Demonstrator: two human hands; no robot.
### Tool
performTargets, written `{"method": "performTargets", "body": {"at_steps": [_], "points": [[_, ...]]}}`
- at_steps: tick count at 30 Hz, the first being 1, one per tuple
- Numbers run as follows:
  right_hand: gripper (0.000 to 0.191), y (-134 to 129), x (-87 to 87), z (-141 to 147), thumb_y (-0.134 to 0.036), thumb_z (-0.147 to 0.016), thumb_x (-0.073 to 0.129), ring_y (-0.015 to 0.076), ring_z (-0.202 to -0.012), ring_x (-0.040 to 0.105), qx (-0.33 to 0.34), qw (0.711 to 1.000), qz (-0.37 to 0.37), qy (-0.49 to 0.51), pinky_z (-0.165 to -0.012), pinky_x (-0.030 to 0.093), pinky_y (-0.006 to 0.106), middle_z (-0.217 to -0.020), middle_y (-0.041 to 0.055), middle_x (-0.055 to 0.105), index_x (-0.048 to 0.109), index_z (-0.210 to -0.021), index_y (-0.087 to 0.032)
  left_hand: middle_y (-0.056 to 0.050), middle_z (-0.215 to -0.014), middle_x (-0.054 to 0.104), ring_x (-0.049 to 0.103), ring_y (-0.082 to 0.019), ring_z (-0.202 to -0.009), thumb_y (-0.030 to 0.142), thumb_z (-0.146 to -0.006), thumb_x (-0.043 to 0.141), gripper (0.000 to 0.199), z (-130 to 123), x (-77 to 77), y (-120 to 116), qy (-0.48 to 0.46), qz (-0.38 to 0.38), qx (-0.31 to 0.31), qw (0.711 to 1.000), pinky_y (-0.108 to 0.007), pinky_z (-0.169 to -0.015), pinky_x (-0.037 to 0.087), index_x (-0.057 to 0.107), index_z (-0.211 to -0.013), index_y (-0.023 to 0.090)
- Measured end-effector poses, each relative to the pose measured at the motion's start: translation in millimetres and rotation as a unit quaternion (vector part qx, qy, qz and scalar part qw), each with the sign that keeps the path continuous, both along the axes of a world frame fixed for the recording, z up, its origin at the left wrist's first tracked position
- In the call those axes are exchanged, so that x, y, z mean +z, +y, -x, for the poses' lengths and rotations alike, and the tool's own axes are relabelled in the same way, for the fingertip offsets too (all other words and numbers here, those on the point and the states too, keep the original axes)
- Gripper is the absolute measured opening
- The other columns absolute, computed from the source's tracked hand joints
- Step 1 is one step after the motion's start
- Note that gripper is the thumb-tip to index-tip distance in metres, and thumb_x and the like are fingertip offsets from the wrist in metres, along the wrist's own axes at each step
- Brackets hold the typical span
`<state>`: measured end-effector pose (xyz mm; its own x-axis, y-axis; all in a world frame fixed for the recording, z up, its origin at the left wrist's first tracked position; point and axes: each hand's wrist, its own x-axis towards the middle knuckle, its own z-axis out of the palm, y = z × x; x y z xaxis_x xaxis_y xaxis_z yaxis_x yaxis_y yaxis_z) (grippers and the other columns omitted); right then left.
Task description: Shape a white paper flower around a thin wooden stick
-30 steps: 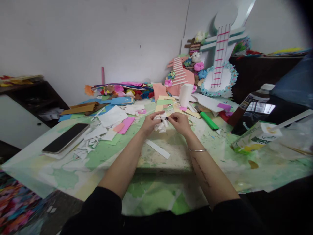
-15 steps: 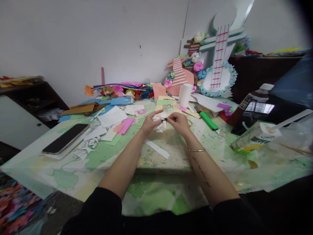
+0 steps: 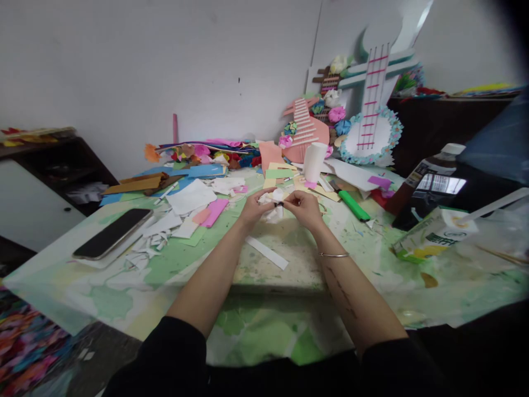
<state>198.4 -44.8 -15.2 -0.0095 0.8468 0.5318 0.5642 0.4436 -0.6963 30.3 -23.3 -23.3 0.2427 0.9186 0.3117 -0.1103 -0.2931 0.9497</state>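
Between my two hands is a crumpled white paper piece, with a small black strip across its front. My left hand is closed round the left side of the paper, thumb toward the black strip. The fingertips of my right hand pinch the strip's right end. A flat white paper strip lies on the table just below my hands. The exact shape of the white piece is partly hidden by my fingers.
A green utility knife and a white paper roll are beyond my right hand. Farther right stand a drink carton and a dark bottle. Paper scraps and a phone lie left. Decorated paper instruments lean behind.
My hands stay almost in the same place. More of the black strip now shows between my fingertips, and the white tab below it is less distinct. The view has shifted very slightly.
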Motion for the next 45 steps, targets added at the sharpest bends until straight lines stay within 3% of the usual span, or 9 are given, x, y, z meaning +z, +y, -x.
{"method": "performTargets", "body": {"at_steps": [15, 22, 29, 36, 40, 45], "points": [[0.016, -2.4, 1.9, 0.7, -0.029, -0.072, 0.063, 0.0113, -0.057, 0.050, -0.007, 0.999, -0.011, -0.038, -0.054, 0.033, 0.023, -0.061, 0.0001, 0.060, 0.059, -0.063, -0.017, -0.006, -0.091, 0.068, 0.058, -0.015, -0.077, 0.022, -0.057, 0.073, 0.053, -0.3, -2.4, 3.8, -0.020, 0.012, 0.000, 1.000, -0.023, -0.070, 0.043, 0.064, -0.108, 0.011], [0.016, -3.8, 2.1, 0.4, -0.029, -0.072, 0.063, 0.0112, -0.059, 0.050, 0.003, 0.998, -0.031, -0.052, -0.056, 0.034, 0.023, -0.063, 0.0001, 0.061, 0.059, -0.062, -0.017, -0.007, -0.087, 0.069, 0.059, -0.014, -0.075, 0.038, -0.066, 0.069, 0.046, -4.0, 0.9, 0.4, -0.037, 0.035, 0.013, 0.999, -0.024, -0.069, 0.044, 0.067, -0.102, 0.011], [0.014, -2.3, 0.5, 1.6, -0.028, -0.070, 0.064, 0.0114, -0.059, 0.050, -0.012, 0.997, -0.045, -0.057, -0.056, 0.033, 0.023, -0.062, 0.0001, 0.060, 0.059, -0.062, -0.017, -0.004, -0.081, 0.067, 0.055, -0.011, -0.065, 0.035, -0.064, 0.072, 0.051, -1.7, 0.2, 0.3, -0.027, 0.014, 0.015, 0.999, -0.021, -0.062, 0.041, 0.064, -0.108, 0.012], [0.013, -5.7, 5.1, 1.3, -0.025, -0.073, 0.057, 0.0109, -0.058, 0.050, -0.007, 0.998, -0.019, -0.067, -0.056, 0.033, 0.022, -0.063, 0.0002, 0.061, 0.063, -0.066, -0.017, 0.002, -0.060, 0.055, 0.037, -0.006, -0.047, 0.034, -0.065, 0.071, 0.051, -0.4, 0.7, -0.4, -0.012, 0.002, 0.018, 1.000, -0.019, -0.047, 0.028, 0.063, -0.112, 0.015], [0.023, -7.1, 6.7, -0.2, -0.033, -0.077, 0.054, 0.0110, -0.054, 0.049, 0.000, 0.994, 0.019, -0.107, -0.053, 0.030, 0.023, -0.058, 0.0000, 0.061, 0.065, -0.065, -0.017, 0.000, -0.064, 0.058, 0.038, -0.006, -0.048, 0.033, -0.065, 0.071, 0.054, -1.2, 1.1, -1.9, -0.006, -0.002, 0.018, 1.000, -0.019, -0.048, 0.030, 0.061, -0.114, 0.015], [0.038, -6.8, 7.1, -2.7, -0.041, -0.080, 0.051, 0.0106, -0.047, 0.044, -0.021, 0.988, 0.031, -0.150, -0.051, 0.025, 0.026, -0.045, 0.0000, 0.052, 0.063, -0.052, -0.017, -0.004, -0.084, 0.065, 0.045, -0.008, -0.054, 0.033, -0.067, 0.070, 0.051, -1.5, 2.4, -3.6, 0.000, -0.028, 0.019, 0.999, -0.020, -0.052, 0.036, 0.061, -0.114, 0.016]]}}
